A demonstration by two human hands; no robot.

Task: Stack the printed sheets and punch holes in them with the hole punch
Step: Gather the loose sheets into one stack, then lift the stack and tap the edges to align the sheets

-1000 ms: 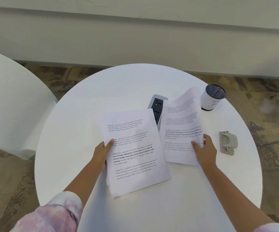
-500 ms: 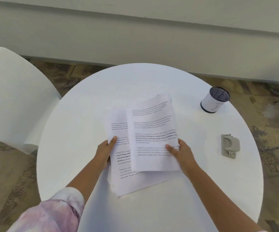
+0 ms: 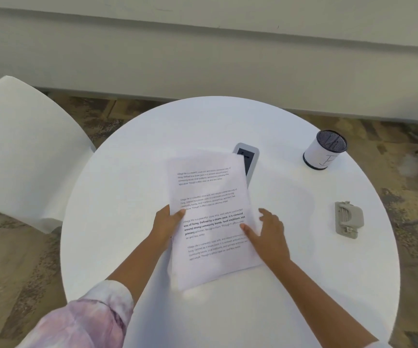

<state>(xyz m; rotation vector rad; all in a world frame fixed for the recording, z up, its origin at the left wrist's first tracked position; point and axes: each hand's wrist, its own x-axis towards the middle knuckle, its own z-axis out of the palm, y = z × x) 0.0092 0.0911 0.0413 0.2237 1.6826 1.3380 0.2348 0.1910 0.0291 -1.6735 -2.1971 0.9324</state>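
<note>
The printed sheets (image 3: pixel 210 197) lie as one stack in the middle of the round white table (image 3: pixel 132 172), text facing up. My left hand (image 3: pixel 166 226) grips the stack's left edge, thumb on top. My right hand (image 3: pixel 268 234) rests at the stack's right edge with fingers spread, thumb touching the top sheet, holding nothing. The grey hole punch (image 3: pixel 348 219) lies on the table well to the right of my right hand, untouched.
A grey phone-like device (image 3: pixel 249 159) lies partly under the stack's far right corner. A white mesh-topped pen cup (image 3: pixel 324 150) stands at the back right. A white chair (image 3: pixel 19 151) is at the left. A wall runs behind the table.
My right hand carried the second sheet leftward and laid it on the sheet in my left hand, then let go. The device behind the stack shows again.
</note>
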